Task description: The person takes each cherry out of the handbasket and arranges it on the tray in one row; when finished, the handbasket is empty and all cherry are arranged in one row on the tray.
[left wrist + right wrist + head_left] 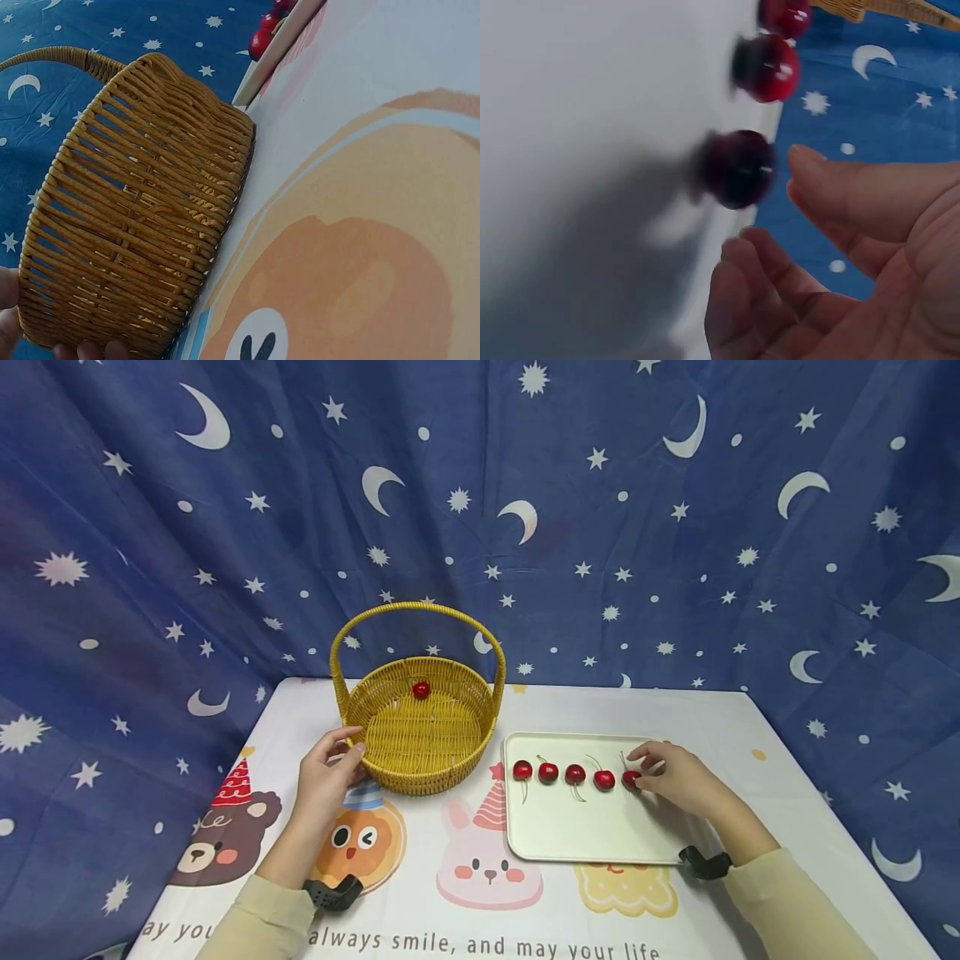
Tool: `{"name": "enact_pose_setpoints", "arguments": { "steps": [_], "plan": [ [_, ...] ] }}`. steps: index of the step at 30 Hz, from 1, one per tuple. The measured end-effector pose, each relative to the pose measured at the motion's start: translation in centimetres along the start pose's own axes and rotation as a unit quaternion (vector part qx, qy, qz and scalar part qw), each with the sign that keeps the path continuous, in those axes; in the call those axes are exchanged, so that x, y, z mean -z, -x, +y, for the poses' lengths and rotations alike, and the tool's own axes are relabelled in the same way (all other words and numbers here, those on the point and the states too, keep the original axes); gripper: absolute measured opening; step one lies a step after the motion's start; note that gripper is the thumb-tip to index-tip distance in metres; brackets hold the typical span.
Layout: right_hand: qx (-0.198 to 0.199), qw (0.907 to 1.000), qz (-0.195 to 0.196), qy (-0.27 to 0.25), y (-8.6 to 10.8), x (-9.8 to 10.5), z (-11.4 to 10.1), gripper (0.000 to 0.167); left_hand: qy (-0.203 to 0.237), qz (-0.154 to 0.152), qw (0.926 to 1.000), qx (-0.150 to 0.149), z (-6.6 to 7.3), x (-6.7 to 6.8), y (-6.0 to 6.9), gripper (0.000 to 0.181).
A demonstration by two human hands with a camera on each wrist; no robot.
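My left hand (324, 781) holds the left rim of a yellow woven basket (426, 782) with an arched handle. In the left wrist view, only fingertips (88, 351) show along the basket's edge. Inside the basket lies one red cherry (422, 691), near the back wall. Several cherries with stems form a row on a cream tray (573, 835). Over the tray's right part, my right hand (681, 778) is beside the rightmost cherry (739, 169). Its thumb and fingers stand spread around that dark red cherry, with a gap visible in the right wrist view.
The white tablecloth (420, 893) carries printed cartoon figures and lettering. Behind and at both sides hangs a blue curtain (480, 552) with moons and stars. A black wrist strap (705, 862) sits on the right wrist, another strap (334, 893) on the left.
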State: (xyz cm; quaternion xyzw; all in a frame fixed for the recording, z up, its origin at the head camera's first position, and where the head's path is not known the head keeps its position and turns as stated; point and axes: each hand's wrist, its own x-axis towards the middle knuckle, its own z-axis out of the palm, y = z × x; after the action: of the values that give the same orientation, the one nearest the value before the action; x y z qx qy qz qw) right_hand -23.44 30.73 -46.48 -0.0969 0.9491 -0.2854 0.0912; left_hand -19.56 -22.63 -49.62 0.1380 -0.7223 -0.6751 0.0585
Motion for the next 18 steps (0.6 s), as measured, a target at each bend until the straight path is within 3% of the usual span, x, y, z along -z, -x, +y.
{"name": "enact_pose_setpoints", "arguments": {
  "steps": [3,8,18],
  "plan": [
    [0.009,0.9997,0.019,0.009,0.0,0.7,-0.9,0.044,0.001,0.001,1.0,-0.003,0.0,0.0,0.0,0.041],
    [0.047,0.9981,0.025,-0.032,-0.5,0.6,-3.9,0.049,-0.004,0.002,1.0,-0.002,0.1,-0.1,0.0,0.041],
    [0.149,0.98,-0.041,-0.125,-3.1,-3.0,-14.3,0.05,0.007,-0.007,0.9999,0.014,0.3,0.0,0.1,0.043]
  ]
}}
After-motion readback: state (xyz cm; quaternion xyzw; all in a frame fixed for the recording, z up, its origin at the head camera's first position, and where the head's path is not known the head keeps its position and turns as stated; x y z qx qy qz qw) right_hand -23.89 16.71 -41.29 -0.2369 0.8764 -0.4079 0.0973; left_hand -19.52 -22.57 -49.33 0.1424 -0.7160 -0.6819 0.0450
